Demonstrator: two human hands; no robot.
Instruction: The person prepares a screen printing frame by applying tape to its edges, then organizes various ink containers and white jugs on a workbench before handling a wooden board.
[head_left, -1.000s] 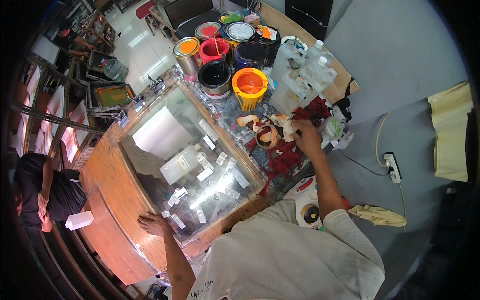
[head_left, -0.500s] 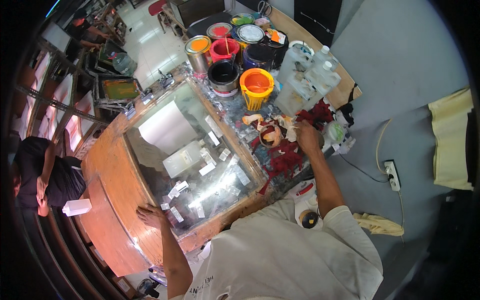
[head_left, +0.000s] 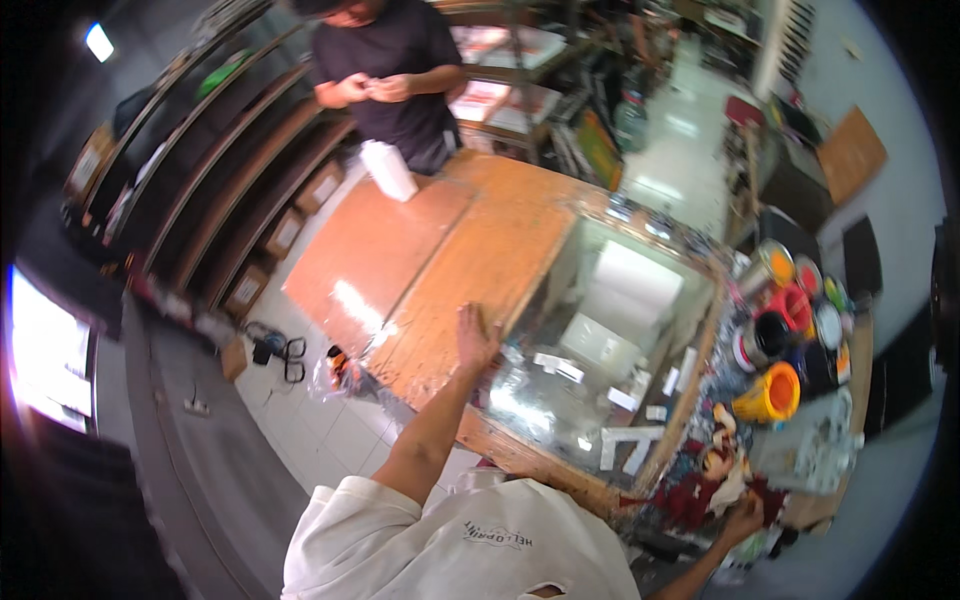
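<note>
My left hand [head_left: 476, 340] lies flat with its fingers spread on the wooden tabletop [head_left: 480, 255], beside the glass panel [head_left: 530, 400]. At the lower right, my right hand [head_left: 742, 518] is closed on a cream rag [head_left: 731, 487], blurred by motion. Dark red rags [head_left: 686, 500] are heaped around it, next to a small round container [head_left: 716, 463]. Just beyond them stands an orange-yellow paint tub [head_left: 768, 393]. White paper [head_left: 632, 283] and a pale plastic bottle [head_left: 600, 345] are seen at the glass, with several small light strips.
Several paint cans stand at the right, among them a black one [head_left: 765, 337] and a red one [head_left: 790, 306]. Clear plastic jugs [head_left: 808, 445] are beside them. Across the table a person [head_left: 390, 90] stands by a white bottle [head_left: 388, 170]. Shelves [head_left: 220, 190] line the left.
My view has swung to the left, so the table and cans appear farther right. My left hand stays on the wood; my right hand is still at the rags. The person's hands are now raised together.
</note>
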